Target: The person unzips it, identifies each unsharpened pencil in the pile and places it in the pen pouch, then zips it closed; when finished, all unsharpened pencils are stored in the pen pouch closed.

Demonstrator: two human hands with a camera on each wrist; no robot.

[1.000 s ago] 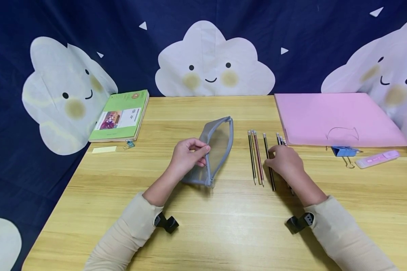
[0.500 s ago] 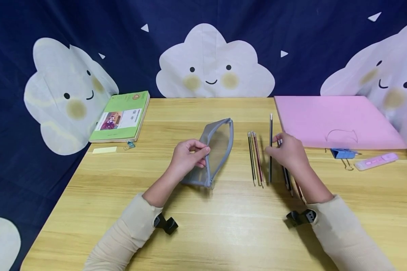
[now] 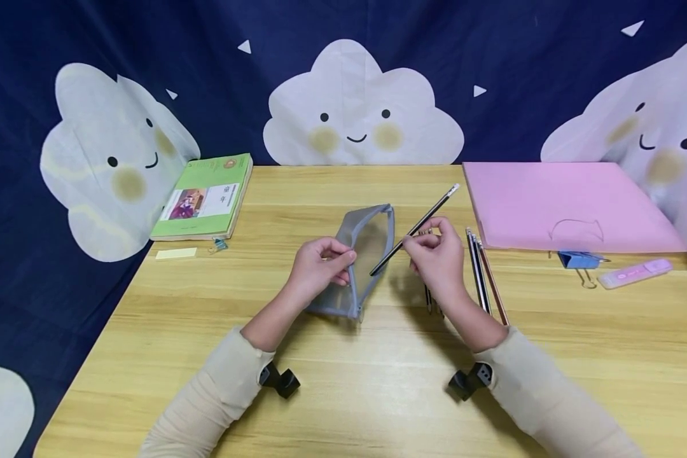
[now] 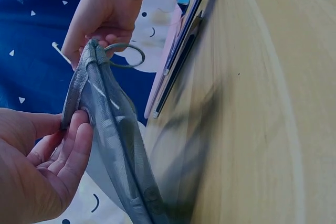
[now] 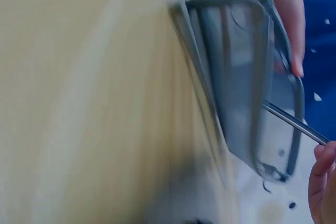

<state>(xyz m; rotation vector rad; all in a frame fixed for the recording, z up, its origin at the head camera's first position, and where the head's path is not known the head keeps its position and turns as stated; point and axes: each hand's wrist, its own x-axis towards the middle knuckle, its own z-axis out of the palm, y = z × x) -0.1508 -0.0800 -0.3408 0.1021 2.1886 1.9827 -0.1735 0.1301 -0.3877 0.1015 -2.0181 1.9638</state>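
My left hand point(image 3: 320, 264) pinches the near-left edge of a grey mesh zip pouch point(image 3: 343, 296), whose mouth gapes toward the right. A dark pencil point(image 3: 429, 214) with a white eraser end is pinched between the thumb and fingers of my right hand point(image 3: 439, 257). It slants down to the left, its lower end within the pouch opening. The right wrist view shows the pencil point(image 5: 296, 123) passing in at the pouch's mouth. Partly behind my right hand lie several pencils point(image 3: 428, 299). Another group of pencils point(image 3: 481, 273) lies just right of that hand.
A green book point(image 3: 206, 197) lies at the back left, with a pale yellow strip point(image 3: 176, 254) and a small blue clip point(image 3: 220, 243) before it. At the right are a pink folder point(image 3: 572, 203), a blue binder clip point(image 3: 578, 259) and a pink-and-clear stick-shaped item point(image 3: 635, 273).
My right hand has lifted the dark pencil off the table and carried it left, tilting it into the pouch mouth. My left hand has kept its hold on the pouch.
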